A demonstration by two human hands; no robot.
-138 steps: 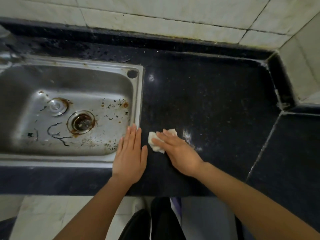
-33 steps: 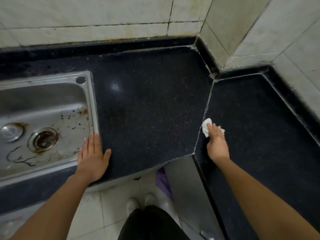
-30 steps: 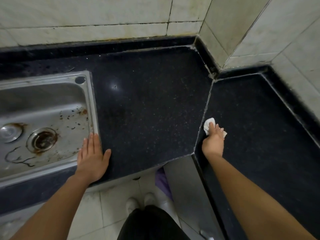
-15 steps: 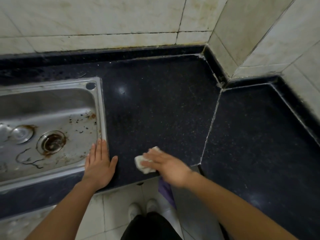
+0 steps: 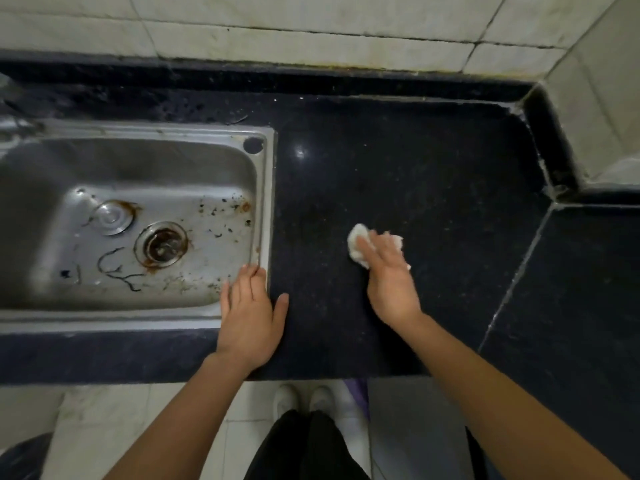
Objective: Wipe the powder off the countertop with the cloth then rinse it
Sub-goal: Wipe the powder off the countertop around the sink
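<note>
A small crumpled white cloth point(image 5: 356, 242) lies on the black speckled countertop point(image 5: 433, 174), a little right of the sink. My right hand point(image 5: 391, 282) presses down on it with flat fingers, and bits of cloth show on both sides of the fingers. My left hand point(image 5: 249, 313) rests flat, fingers straight, on the near right corner of the steel sink's rim point(image 5: 266, 188) and the counter beside it. No clear patch of powder shows on the dark surface. The right hand is slightly blurred.
The sink basin is stained, with a rusty drain point(image 5: 161, 244) and a round plug point(image 5: 112, 218) beside it. A second counter slab point(image 5: 571, 289) joins at an angle on the right. Tiled walls point(image 5: 311, 32) close the back and right corner. My feet stand on the floor below the front edge.
My right hand carried the cloth from the right-hand slab back onto the slab beside the sink, then up away from the front edge. The left hand stayed at the sink's corner.
</note>
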